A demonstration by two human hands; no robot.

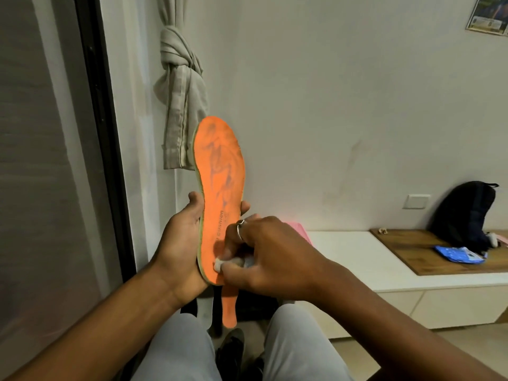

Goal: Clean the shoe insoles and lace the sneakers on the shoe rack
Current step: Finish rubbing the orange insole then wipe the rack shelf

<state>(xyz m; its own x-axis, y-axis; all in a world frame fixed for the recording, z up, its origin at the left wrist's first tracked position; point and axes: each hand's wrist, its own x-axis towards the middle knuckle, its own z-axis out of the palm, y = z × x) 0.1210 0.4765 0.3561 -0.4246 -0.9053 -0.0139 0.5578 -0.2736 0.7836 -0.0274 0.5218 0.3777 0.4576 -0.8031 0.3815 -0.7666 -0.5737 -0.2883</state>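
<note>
- Orange insole (220,166) up in the air in front of the knees, toe end high, heel end low, held in the left hand (181,237).
- Left fingers curled round the low half, thumb on one edge, fingertips peeking out on the other edge.
- Right hand (264,254) with fingers bent and pinched tight on a small white wad (218,264), pressed flat on the heel part.
- Probably the rubbing step, down at the heel.
- Grey marks (217,160) all over the top half, not yet cleaned, so likely lots left to do.
- Keep the left grip firm to stop the soft insole bending away from the push.
- Rub in short strokes, heel first, then up toward the toe, bit by bit.
- Slide the left hand along to reach the part hidden under the fingers.
- Press harder on the dark marks, and turn the wad to a clean side once dirty.
- Second orange insole (229,309) down low between the legs, partly hidden, likely the next one to clean.
</note>
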